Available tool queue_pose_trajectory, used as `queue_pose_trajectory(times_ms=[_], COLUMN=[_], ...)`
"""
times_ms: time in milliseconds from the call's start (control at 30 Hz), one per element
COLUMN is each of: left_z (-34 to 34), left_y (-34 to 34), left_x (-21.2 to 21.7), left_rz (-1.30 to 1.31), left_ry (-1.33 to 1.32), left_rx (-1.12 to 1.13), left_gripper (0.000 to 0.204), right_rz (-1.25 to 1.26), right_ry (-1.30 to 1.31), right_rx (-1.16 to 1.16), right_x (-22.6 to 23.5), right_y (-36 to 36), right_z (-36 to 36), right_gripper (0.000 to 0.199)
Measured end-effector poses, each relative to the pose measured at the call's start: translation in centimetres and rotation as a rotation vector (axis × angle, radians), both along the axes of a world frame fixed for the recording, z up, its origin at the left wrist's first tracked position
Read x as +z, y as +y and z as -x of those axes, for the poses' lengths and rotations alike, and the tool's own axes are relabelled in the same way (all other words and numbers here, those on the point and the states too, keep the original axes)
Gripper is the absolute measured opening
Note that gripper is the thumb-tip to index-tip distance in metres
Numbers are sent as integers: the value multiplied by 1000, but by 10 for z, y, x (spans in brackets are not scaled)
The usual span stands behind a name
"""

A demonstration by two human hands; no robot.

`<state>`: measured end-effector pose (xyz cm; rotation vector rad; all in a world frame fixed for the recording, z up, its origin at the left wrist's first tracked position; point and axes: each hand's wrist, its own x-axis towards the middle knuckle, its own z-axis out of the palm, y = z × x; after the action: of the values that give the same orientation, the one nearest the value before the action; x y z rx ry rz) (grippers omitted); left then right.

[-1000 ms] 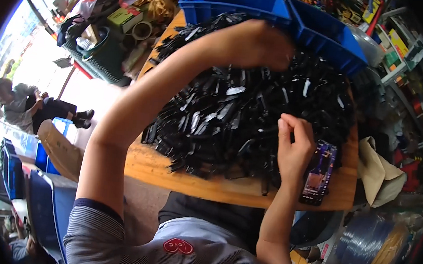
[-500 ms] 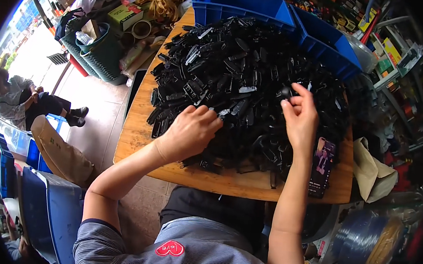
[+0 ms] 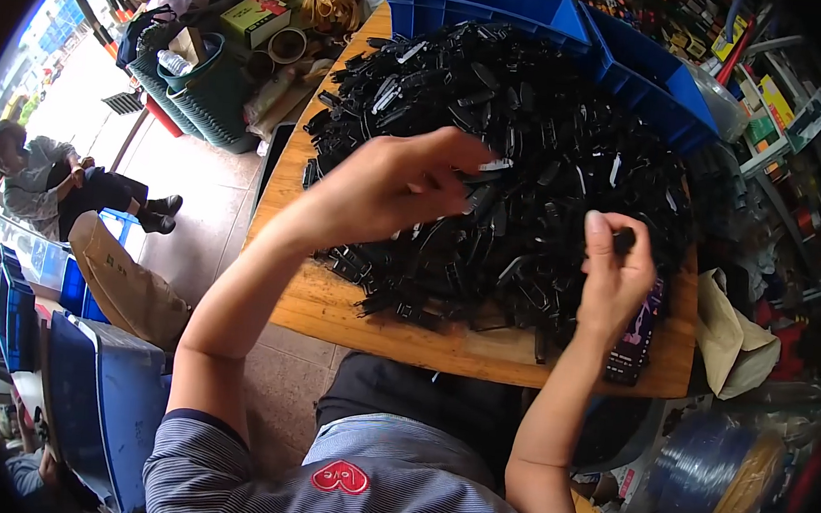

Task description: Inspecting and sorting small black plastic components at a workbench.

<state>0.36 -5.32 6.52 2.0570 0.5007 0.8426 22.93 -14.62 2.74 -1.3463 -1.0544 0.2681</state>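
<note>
A broad heap of small black pieces, some with shiny grey parts, covers much of the wooden table. Over the heap's left side hovers my left hand, blurred, its fingers apart and loosely bent, with nothing visible in them. At the heap's near right, my right hand pinches a small black piece between thumb and fingers; its exact kind cannot be made out. A phone with a lit screen lies beside my right wrist, partly covered by my hand.
Two blue plastic bins stand along the table's far edge. Stacked dark green baskets are on the floor at left. A seated person is farther left, near blue tubs. Wrapped spools lie at lower right.
My left hand has lifted off the heap, moving up and right, and its fingers have spread. My right hand has come nearer and to the right, still pinching the black piece.
</note>
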Motion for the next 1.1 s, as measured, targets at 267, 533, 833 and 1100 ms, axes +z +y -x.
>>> queue_pose_trajectory(times_ms=[267, 533, 833, 1100], left_z=[59, -3, -32, -30], left_y=[-22, -16, -34, -29], left_x=[-54, -30, -47, -58], left_rz=[-466, 351, 690, 29], left_ry=[606, 130, 72, 72], left_rx=[303, 72, -204, -141], left_gripper=[28, 19, 35, 37], right_rz=[59, -39, 31, 21], right_ry=[104, 618, 584, 629], right_rx=[50, 571, 388, 483], right_x=[-3, -17, -36, -29], right_y=[-5, -29, -28, -19], right_z=[-20, 29, 44, 41], right_gripper=[17, 26, 19, 19])
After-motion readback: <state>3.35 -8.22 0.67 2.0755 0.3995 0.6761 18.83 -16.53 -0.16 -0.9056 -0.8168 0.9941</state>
